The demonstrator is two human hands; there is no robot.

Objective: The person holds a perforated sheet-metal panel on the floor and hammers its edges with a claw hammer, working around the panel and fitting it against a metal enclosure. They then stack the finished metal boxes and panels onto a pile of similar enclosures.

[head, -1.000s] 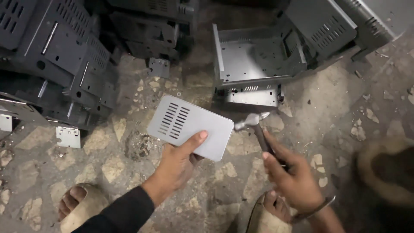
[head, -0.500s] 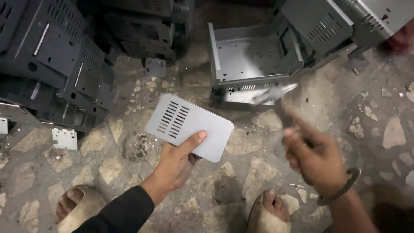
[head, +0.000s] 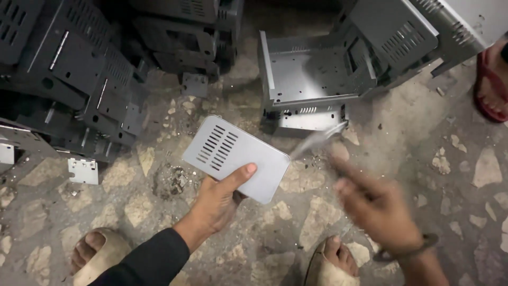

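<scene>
Stone-chip floor (head: 465,175), dark metal casings (head: 79,90) stacked around me. My left hand (head: 217,204) grips the vented plate (head: 235,158), tilted above the floor. My right hand (head: 378,206), closed on the hammer (head: 317,140), has swung up into a blur beside the plate's edge.

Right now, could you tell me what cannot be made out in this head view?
- Right hand and the tool it holds: motion blur smears the grip and the tool's head.
- Left hand fingers: hidden under the grey vented plate.
- Red sandal: cut off by the right edge.
- Dark metal casings: cropped by the top and left edges.
</scene>
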